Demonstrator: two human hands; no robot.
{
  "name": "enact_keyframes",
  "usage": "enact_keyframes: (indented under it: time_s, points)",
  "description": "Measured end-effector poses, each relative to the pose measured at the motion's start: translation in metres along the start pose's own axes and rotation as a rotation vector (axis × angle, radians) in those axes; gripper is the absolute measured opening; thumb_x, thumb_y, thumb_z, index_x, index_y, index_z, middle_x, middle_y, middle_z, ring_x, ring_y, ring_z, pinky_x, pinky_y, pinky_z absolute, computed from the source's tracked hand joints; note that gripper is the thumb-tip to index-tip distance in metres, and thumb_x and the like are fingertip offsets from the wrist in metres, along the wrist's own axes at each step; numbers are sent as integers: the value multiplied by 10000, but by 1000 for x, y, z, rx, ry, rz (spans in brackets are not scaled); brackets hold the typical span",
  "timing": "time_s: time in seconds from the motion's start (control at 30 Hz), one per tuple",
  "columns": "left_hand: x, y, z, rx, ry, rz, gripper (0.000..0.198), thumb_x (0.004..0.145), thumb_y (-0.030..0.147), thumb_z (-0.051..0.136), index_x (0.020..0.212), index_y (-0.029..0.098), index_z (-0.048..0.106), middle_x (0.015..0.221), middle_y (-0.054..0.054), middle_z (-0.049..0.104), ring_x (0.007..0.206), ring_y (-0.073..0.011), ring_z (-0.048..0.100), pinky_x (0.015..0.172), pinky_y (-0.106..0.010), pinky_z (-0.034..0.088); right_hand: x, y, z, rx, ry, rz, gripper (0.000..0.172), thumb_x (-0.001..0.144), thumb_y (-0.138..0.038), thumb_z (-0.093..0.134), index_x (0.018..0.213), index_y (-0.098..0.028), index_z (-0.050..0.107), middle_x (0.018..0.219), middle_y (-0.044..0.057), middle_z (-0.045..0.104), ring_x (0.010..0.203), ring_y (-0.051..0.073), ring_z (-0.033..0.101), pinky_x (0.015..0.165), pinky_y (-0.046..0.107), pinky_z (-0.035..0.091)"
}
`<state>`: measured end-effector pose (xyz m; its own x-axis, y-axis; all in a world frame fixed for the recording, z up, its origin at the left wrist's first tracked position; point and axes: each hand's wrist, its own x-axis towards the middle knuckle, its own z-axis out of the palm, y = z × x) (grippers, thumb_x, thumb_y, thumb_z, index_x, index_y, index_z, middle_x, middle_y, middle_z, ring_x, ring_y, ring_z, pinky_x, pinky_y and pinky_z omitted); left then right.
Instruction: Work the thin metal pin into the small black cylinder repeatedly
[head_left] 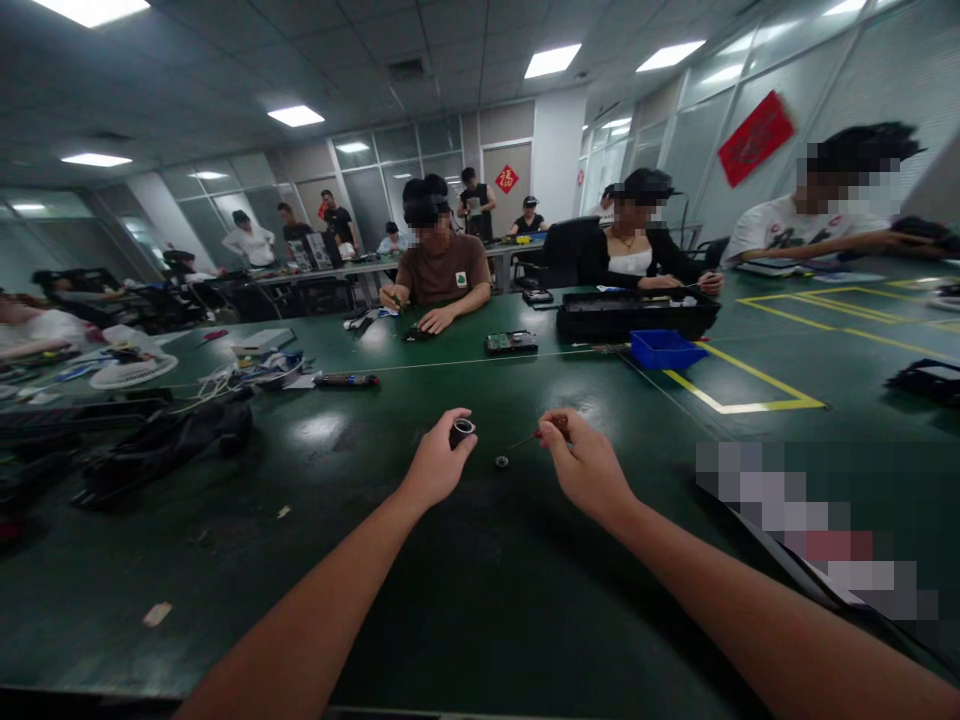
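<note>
Centrally, the left hand clasps a cylinder; the right hand grips a screwdriver, its tip near the disc on the table between them. Apparently a tool-work step; the next move calls for steady aim.

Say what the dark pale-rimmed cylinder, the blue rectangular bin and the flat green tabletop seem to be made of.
Dark pale-rimmed cylinder: perhaps matt plastic or coated metal, with a brighter rim; too small to settle.
Blue rectangular bin: probably satin moulded plastic, from its even colour.
Flat green tabletop: possibly laminate or rubber mat; its glossy finish shows blurred light patches.
</note>
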<state>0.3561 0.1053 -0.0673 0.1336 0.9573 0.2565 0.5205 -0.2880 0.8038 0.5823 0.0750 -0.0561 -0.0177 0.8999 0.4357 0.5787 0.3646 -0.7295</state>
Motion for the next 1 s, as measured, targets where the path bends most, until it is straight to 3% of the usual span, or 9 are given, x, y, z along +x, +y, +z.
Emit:
enact_keyframes:
  time_s: [0.13,0.27,0.37,0.5,0.63,0.83,1.0]
  points:
    - [2,12,-5,21,-61,-53,297,902,438,529,1049,188,591,926,-47,649,810,-191,603,725,-311,457,0,1,0,11,4,5,238,981,-387,421,1001,-220,589,890,51,696,799,211,661,693,334,475]
    - [1,24,-1,209,-183,35,276,883,471,564,899,204,632,870,-26,661,779,-190,595,691,-309,431,0,0,-2,13,24,-6,235,981,-381,420,999,-215,586,894,58,695,797,213,661,695,338,473]
    - [4,24,9,371,-258,90,215,880,400,585,971,225,671,962,-39,684,865,-211,616,732,-322,439,0,-1,-3,17,54,-6,237,979,-383,421,994,-213,585,890,59,696,803,216,661,702,343,468]
    - [12,19,23,614,-382,109,327,860,455,612,1112,256,674,1047,-71,678,932,-265,623,737,-352,457,1,-1,-4,24,64,-7,238,975,-385,419,986,-213,583,881,60,699,808,221,663,710,346,467]
    - [15,15,27,661,-430,157,256,864,426,611,1007,227,685,1006,-77,672,900,-252,621,711,-332,452,1,-2,-6,16,64,-10,240,976,-385,413,984,-215,583,865,54,697,805,217,663,711,343,466]
    - [18,1,4,272,-254,44,236,842,400,616,962,204,668,893,-49,675,774,-197,610,653,-289,424,1,-1,-6,4,50,11,249,979,-395,415,994,-218,588,864,48,691,803,214,659,690,332,461]
    - [20,-15,-43,-339,-41,-233,226,821,331,570,941,160,656,742,-15,590,538,-114,489,472,-224,323,1,2,-4,25,67,-8,251,975,-406,425,987,-219,592,858,44,693,808,215,660,721,339,464]
